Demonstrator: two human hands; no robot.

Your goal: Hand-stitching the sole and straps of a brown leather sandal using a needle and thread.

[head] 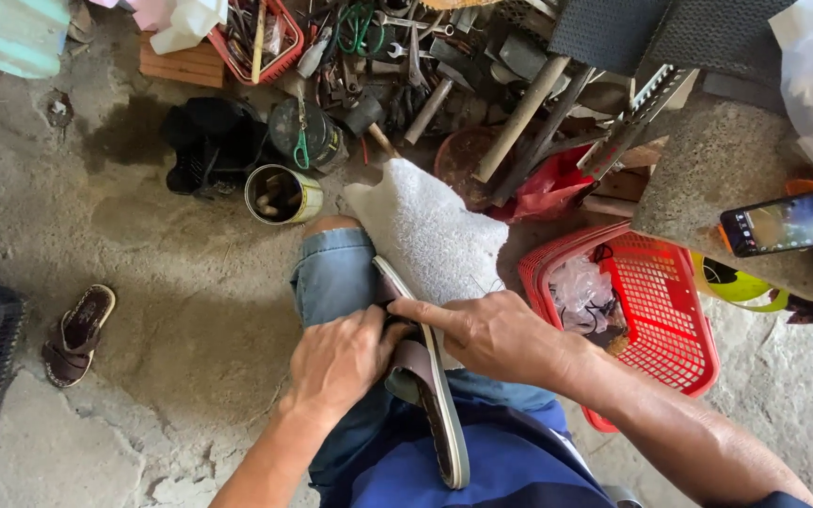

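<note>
Both hands (341, 362) (496, 334) closed round sandal (430, 395), on lap.

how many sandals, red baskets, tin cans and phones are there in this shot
sandals: 2, one on the lap gripped by the left hand and right hand, one on the floor
red baskets: 2, a big one and a small one
tin cans: 1
phones: 1
total: 6
</note>
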